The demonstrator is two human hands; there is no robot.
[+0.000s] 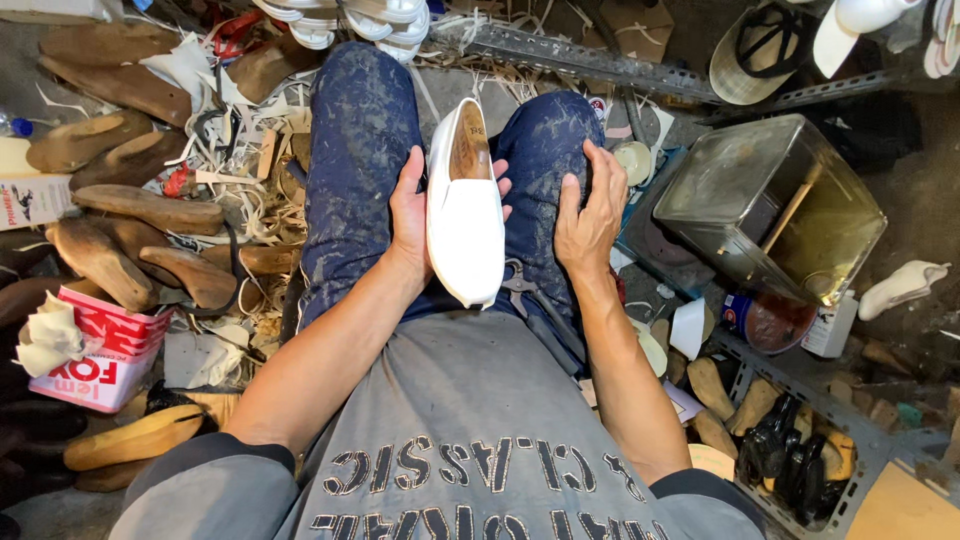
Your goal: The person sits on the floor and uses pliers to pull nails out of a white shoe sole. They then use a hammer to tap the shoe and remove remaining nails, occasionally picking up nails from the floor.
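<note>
My left hand (408, 210) cups a white slip-on shoe (466, 215) from below and holds it over my lap, toe pointing toward me, with a wooden last showing in its opening. Its fingertips wrap round the shoe's far side. Beside it, my right hand (590, 212) rests flat on my right knee, fingers spread, holding nothing. I sit in stained blue trousers (355, 140) and a grey shirt. A pair of pincers or scissors (520, 280) lies on my lap just under the shoe's toe.
Several wooden shoe lasts (140, 205) lie piled at the left among leather scraps. A square metal tin of yellowish liquid (770, 205) stands at the right, with a small can (765, 320) near it. A red-and-white box (100, 350) sits at lower left. Metal shelving (600, 60) runs across the top.
</note>
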